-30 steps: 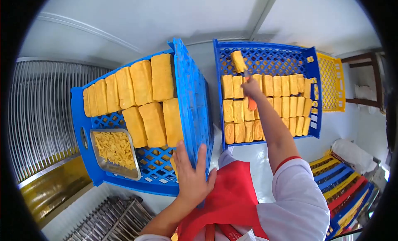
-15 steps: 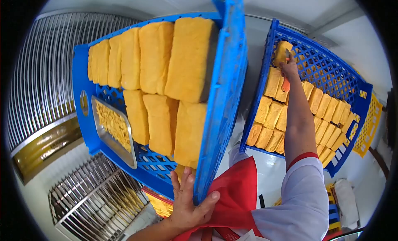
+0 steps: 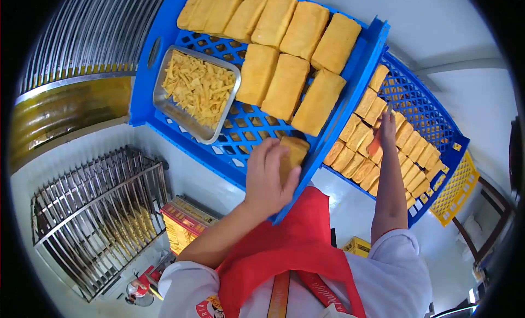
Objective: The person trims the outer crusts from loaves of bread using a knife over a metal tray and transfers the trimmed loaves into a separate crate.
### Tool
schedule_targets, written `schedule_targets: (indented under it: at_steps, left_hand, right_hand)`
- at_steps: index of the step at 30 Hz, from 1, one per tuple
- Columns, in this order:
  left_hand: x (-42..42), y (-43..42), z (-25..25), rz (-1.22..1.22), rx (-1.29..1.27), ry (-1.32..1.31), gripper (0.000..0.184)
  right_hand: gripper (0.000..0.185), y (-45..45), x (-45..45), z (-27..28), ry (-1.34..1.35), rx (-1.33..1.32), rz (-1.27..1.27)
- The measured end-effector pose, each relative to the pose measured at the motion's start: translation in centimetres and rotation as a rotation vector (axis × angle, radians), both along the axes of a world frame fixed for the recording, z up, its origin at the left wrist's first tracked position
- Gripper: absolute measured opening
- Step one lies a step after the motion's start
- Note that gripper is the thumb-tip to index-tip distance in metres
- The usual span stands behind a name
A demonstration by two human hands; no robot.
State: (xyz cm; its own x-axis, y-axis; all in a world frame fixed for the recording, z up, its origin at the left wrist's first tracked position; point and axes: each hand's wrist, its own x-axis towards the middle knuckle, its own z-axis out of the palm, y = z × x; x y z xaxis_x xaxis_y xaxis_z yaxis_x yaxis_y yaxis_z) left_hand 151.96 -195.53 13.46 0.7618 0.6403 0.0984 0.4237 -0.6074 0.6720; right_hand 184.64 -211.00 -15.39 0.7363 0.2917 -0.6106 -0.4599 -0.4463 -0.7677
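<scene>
My left hand (image 3: 268,178) is closed around a yellow bread loaf (image 3: 295,151) at the near corner of the large blue crate (image 3: 339,121). Two rows of bigger loaves (image 3: 287,86) stand in this crate, beside a metal tray (image 3: 236,91) of pale bread trimmings (image 3: 197,88). My right hand (image 3: 387,133) is over the second blue crate (image 3: 445,113), closed on what looks like a knife with an orange handle (image 3: 374,143) and a grey blade. Beneath that hand are rows of loaves (image 3: 358,137). Part of the left loaf is hidden by my fingers.
A metal rack (image 3: 98,219) stands low on the left, with a larger barred rack (image 3: 82,39) above it. A red-edged container with yellow contents (image 3: 183,225) is below my left forearm. A yellow crate (image 3: 456,189) sits at the right. Another person (image 3: 145,285) appears small at lower left.
My right hand has let go of a loaf at the right crate's far corner and drawn back nearer. My left hand has closed on a loaf. The whole view has shifted.
</scene>
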Motion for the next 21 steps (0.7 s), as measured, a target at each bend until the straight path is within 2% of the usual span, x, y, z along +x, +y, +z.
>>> schedule_targets:
  at_steps: [1, 2, 3, 5, 6, 8, 11, 13, 14, 15, 16, 18, 20, 21]
  left_hand:
    - [-0.3, 0.4, 0.1, 0.027, -0.028, 0.186, 0.061]
    - [-0.6, 0.7, 0.1, 0.056, -0.054, 0.371, 0.061]
    - [-0.8, 0.9, -0.2, 0.043, -0.096, 0.467, 0.067]
    - [-0.3, 1.2, 0.1, 0.066, -0.176, 0.520, 0.072]
    - [0.0, 1.6, 0.5, 0.091, -0.266, 0.594, 0.077]
    - [0.3, 3.1, 2.0, 0.037, -0.255, 0.639, 0.080]
    - [-0.6, 5.5, 4.0, -0.083, -0.354, 0.733, 0.072]
    - [-2.9, 7.3, 4.4, -0.186, -0.355, 0.188, 0.059]
    - [-3.6, 8.5, 4.8, -0.224, -0.344, 0.179, 0.059]
    - [-4.4, 9.9, 5.3, -0.261, -0.397, 0.003, 0.057]
    - [-5.1, 11.3, 5.8, -0.298, -0.451, -0.172, 0.056]
    - [-6.2, 14.3, 6.9, -0.351, -0.509, -0.248, 0.057]
    - [-7.7, 17.7, 6.8, -0.379, -0.595, -0.283, 0.058]
    - [-8.3, 19.1, 8.0, -0.396, -0.489, -0.313, 0.051]
  right_hand:
    - [0.051, -1.3, -1.7, 2.8, -0.032, -0.075, 0.034]
    - [0.053, -3.6, -2.6, 2.2, -0.016, -0.100, 0.058]
    - [0.050, -5.0, -4.6, 4.2, -0.001, -0.112, 0.030]
    - [0.047, -8.0, -7.5, 5.8, 0.054, -0.171, 0.005]
    - [0.046, -9.4, -8.9, 6.1, 0.113, -0.144, -0.080]
    - [0.038, -10.3, -10.6, 9.2, 0.204, -0.124, -0.222]
    - [0.029, -9.7, -11.8, 14.5, 0.067, 0.038, -0.252]
    - [0.024, -5.1, -13.3, 24.0, -0.047, 0.187, -0.186]
    - [0.023, -3.5, -13.9, 27.2, -0.195, 0.179, -0.036]
    - [0.022, -0.5, -15.6, 32.2, -0.277, 0.219, 0.070]
    - [0.022, 1.5, -16.9, 34.1, -0.282, 0.190, 0.128]
    - [0.025, 6.4, -20.9, 39.5, -0.309, 0.115, 0.358]
    - [0.030, 11.5, -24.8, 40.6, -0.491, 0.083, 0.590]
    - [0.030, 14.2, -26.8, 41.3, -0.526, 0.138, 0.620]
